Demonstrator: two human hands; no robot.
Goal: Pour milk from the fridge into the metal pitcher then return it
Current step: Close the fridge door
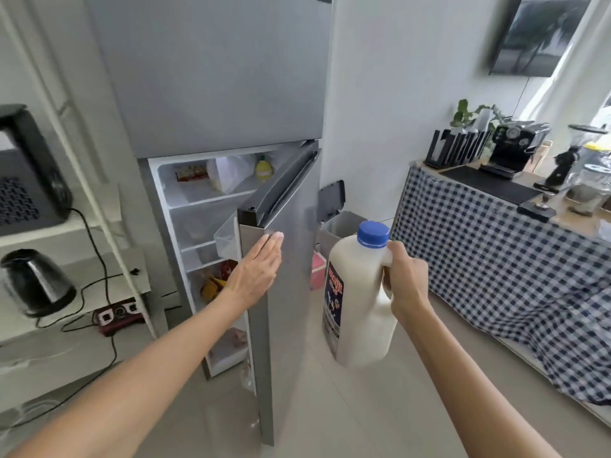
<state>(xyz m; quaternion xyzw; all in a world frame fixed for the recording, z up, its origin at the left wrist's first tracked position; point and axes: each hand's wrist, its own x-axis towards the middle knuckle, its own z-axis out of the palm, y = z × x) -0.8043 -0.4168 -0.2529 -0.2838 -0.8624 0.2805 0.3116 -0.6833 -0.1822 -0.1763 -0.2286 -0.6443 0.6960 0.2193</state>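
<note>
Both forearms stretched forward from below. Fridge (211,77) ahead, lower door (284,259) ajar, shelves showing behind. Left hand (256,271) flat against door's outer face near its top corner, fingers (274,241) straight and together, holding nothing. Milk jug (358,299) upright in the air, right of the door, blue cap (373,233) on. Right hand (405,279) wrapped round jug's handle, fingers curled tight. Jug label dark blue with red script, too blurred to read. Checked cloth (496,259) draped over surface at right.

Fridge (211,77) centre, door (284,259) ajar; kettle (36,282) on shelf left; milk jug (357,302) right of door; coffee machine (510,150) on counter far right.
</note>
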